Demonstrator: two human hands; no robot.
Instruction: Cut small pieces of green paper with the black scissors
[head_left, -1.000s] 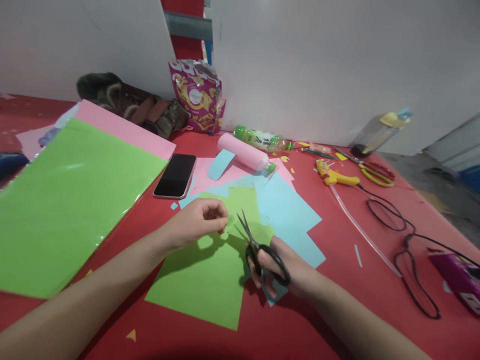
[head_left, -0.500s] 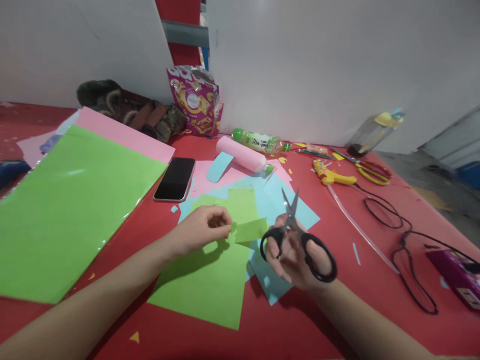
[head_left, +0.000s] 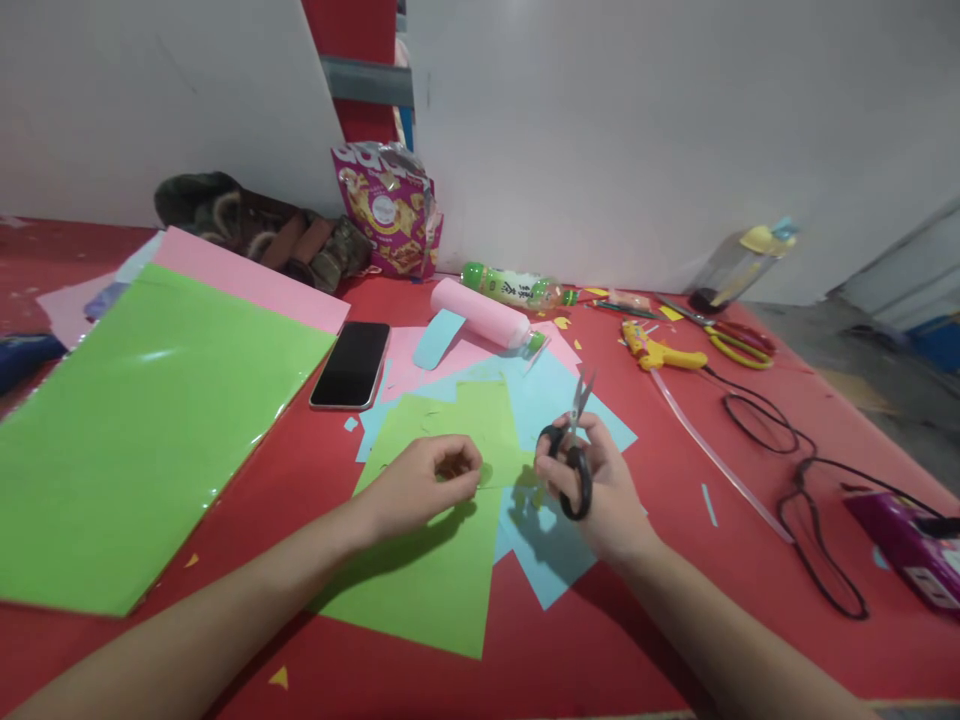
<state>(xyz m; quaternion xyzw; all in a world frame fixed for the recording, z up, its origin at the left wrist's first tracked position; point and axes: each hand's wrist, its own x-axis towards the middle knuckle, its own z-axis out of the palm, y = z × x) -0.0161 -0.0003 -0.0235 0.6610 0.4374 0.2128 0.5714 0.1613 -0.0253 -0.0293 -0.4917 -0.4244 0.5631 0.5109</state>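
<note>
My left hand [head_left: 431,485] is closed in a pinch on a small green piece of paper [head_left: 486,476], which shows edge-on at the fingertips and blends with the green behind it. Below it lies a green paper sheet [head_left: 420,590], partly over light blue sheets [head_left: 547,570]. My right hand [head_left: 604,485] grips small black-handled scissors [head_left: 576,420], their blades pointing up and slightly parted. The scissors are a short way right of the green piece, not touching it.
A phone [head_left: 351,365] and large green sheets in a clear sleeve [head_left: 165,430] lie left. Behind are a pink-wrapped bottle [head_left: 480,315], a green-capped bottle [head_left: 517,286] and a snack bag [head_left: 390,210]. To the right are a yellow glue gun [head_left: 664,352] with cord and larger scissors [head_left: 739,345].
My right hand has turned the scissors, closing the blades partway, and fingers now wrap the handles. My left hand has shifted slightly right and down; the green piece has tilted edge-on.
</note>
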